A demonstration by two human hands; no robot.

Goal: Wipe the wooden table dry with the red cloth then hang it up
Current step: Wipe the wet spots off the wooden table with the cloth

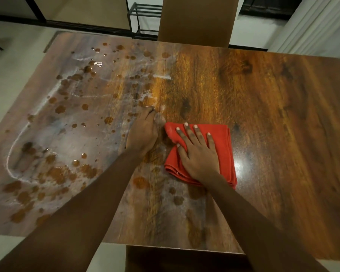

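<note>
A folded red cloth (pixel 222 146) lies flat near the middle of the wooden table (pixel 273 107). My right hand (pixel 196 152) presses down on it with fingers spread. My left hand (pixel 143 132) rests on the tabletop just left of the cloth, fingers held together and touching the wood, holding nothing. Many water drops and wet streaks (pixel 67 107) cover the table's left half. The right half looks dry and glossy.
A tan chair back (pixel 196 18) stands at the table's far edge, and another chair (pixel 165 258) sits at the near edge below me. A black metal rack (pixel 143 16) stands behind the table. White curtains (pixel 312 24) hang at the right.
</note>
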